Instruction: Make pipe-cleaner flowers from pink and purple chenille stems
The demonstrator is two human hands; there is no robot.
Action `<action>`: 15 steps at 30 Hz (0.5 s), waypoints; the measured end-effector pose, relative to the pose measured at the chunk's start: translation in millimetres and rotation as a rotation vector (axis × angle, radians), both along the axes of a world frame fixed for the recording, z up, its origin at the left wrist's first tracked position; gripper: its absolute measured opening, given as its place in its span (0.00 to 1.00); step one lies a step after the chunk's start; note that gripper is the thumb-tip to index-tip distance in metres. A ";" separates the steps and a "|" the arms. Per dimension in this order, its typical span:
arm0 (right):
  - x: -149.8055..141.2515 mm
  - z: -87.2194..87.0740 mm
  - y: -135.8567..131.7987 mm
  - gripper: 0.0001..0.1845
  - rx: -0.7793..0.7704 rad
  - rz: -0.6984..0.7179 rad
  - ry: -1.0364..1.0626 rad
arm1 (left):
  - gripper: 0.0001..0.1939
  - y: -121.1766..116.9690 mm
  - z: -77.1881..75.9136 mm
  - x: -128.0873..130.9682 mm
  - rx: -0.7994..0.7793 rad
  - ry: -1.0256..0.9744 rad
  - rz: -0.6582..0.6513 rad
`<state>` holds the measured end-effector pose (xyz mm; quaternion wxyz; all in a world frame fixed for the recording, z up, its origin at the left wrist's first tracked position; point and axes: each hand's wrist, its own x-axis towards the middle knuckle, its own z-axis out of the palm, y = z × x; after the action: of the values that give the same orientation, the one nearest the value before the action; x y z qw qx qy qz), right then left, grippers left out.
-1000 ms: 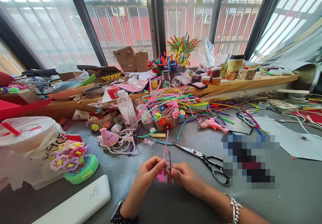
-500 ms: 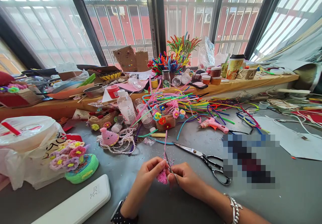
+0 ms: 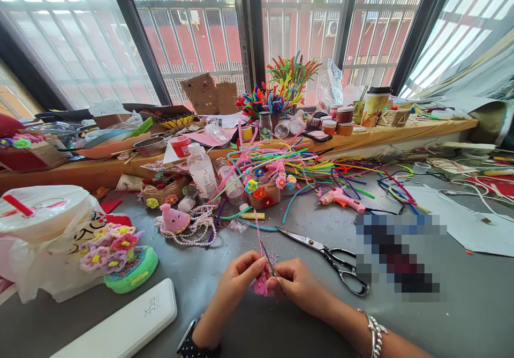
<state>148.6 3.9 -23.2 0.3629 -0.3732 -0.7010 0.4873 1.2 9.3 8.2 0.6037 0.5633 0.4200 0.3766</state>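
Low in the middle, my left hand (image 3: 241, 275) pinches a pink pipe cleaner (image 3: 258, 226) whose free end points up and away. A fluffy pink bunch (image 3: 261, 284) hangs below those fingers, partly hidden. Closed around a pair of small scissors (image 3: 267, 256), my right hand (image 3: 299, 283) is right beside the left. Their narrow metal blades lie against the pink stem; whether the blades are apart cannot be made out. Pink fluff scraps dot the table around them. Large black-handled scissors (image 3: 325, 253) lie to the right of the hands.
A white power bank (image 3: 132, 315), a green crocheted base with flowers (image 3: 130, 272) and a bagged cup (image 3: 44, 224) stand left. Ahead are bead strings (image 3: 201, 224), bottles (image 3: 202, 170), loose pipe cleaners (image 3: 297, 159) and a pink glue gun (image 3: 341, 199). A blurred patch (image 3: 397, 256) covers something right.
The free upper end of the pink pipe cleaner has tipped to the left. The pink bunch has shifted slightly right. Both hands stay almost in place.
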 end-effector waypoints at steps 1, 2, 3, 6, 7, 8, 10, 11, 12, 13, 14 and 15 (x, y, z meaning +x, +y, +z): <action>0.0 -0.2 0.1 0.31 -0.003 -0.010 0.002 | 0.14 0.0 -0.5 -0.4 0.005 0.001 0.001; 0.1 -0.2 0.2 0.31 -0.003 -0.011 0.008 | 0.14 -0.2 -0.8 -0.6 0.009 0.000 0.004; 0.3 0.1 0.1 0.31 -0.003 0.001 0.016 | 0.14 -0.5 -0.9 -0.8 0.009 0.000 0.006; 1.3 1.7 -0.7 0.32 -0.002 0.074 0.050 | 0.14 -1.9 0.3 -0.1 -0.004 0.009 0.005; 1.5 2.2 -1.0 0.33 -0.005 0.090 0.056 | 0.14 -2.2 1.1 0.4 -0.009 0.014 0.001; 1.7 2.7 -1.2 0.32 -0.008 0.091 0.055 | 0.14 -2.4 1.9 0.8 -0.011 0.019 0.000; 1.7 3.1 -1.1 0.31 -0.012 0.056 0.036 | 0.14 -2.3 3.1 1.3 -0.004 0.026 0.006; 1.6 3.1 -0.9 0.31 -0.010 0.031 0.025 | 0.14 -2.0 3.4 1.3 0.002 0.026 0.014; 1.4 2.9 -0.5 0.30 -0.006 0.009 0.014 | 0.14 -1.7 3.3 1.2 0.008 0.026 0.022; 1.3 2.6 -0.1 0.30 -0.006 -0.007 0.006 | 0.14 -1.3 2.9 0.9 0.011 0.027 0.030; 1.1 2.3 0.4 0.30 -0.008 -0.014 0.003 | 0.14 -0.9 2.2 0.7 0.014 0.029 0.037; 1.0 1.9 0.9 0.31 -0.016 -0.013 0.006 | 0.15 -0.6 1.3 0.6 0.017 0.033 0.042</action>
<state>149.6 4.8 -21.3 0.3651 -0.3791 -0.6937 0.4916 1.8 8.7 9.6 0.5839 0.5656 0.4383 0.3835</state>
